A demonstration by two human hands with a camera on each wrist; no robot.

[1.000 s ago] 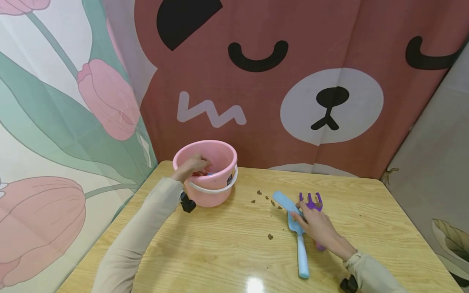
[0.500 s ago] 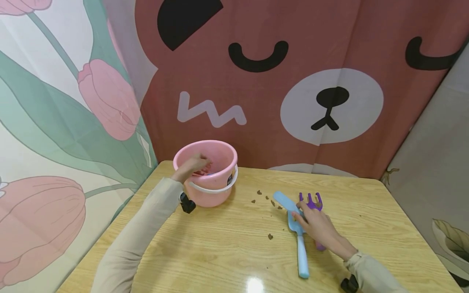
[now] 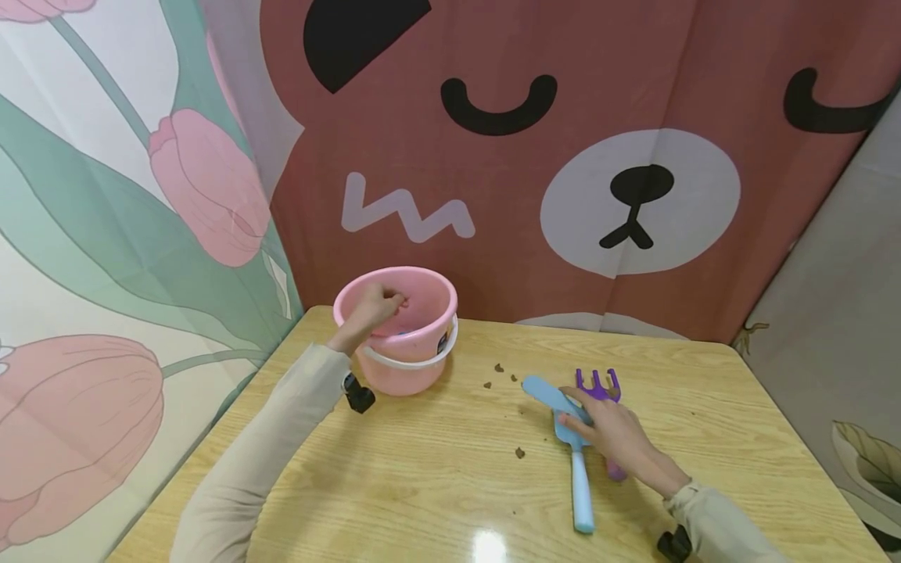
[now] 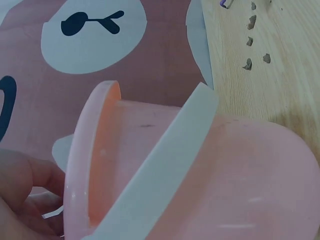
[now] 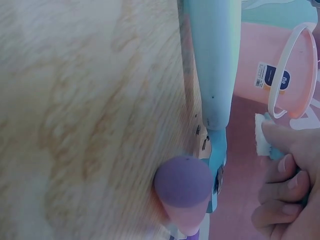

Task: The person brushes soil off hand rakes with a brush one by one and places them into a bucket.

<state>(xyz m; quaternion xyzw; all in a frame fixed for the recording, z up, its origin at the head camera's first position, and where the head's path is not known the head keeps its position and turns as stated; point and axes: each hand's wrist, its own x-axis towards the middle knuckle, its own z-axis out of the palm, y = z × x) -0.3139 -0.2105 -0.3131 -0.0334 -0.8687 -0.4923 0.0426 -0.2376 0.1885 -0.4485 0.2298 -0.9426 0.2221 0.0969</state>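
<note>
My right hand [image 3: 619,434] grips a light-blue brush [image 3: 542,392], whose white bristles [image 5: 261,135] show at its edge in the right wrist view. The brush lies across a blue trowel [image 3: 580,489] at its blade. Just beyond my fingers is a hand fork with purple tines [image 3: 597,381] and a pink-purple handle [image 5: 183,182]. My left hand [image 3: 376,307] is over the mouth of a pink bucket [image 3: 401,379], fingers curled; whether they hold anything cannot be told. Something blue at the bucket's inside is mostly hidden.
Brown dirt crumbs [image 3: 498,367] are scattered on the wooden table [image 3: 422,477] between bucket and tools, with one crumb [image 3: 519,453] nearer the front. A white handle [image 4: 160,165] hangs down the bucket's side. A printed bear curtain [image 3: 507,195] stands behind.
My left hand has risen slightly within the bucket's mouth. The brush has shifted a little toward me, and crumbs that lay beside its tip are out of sight.
</note>
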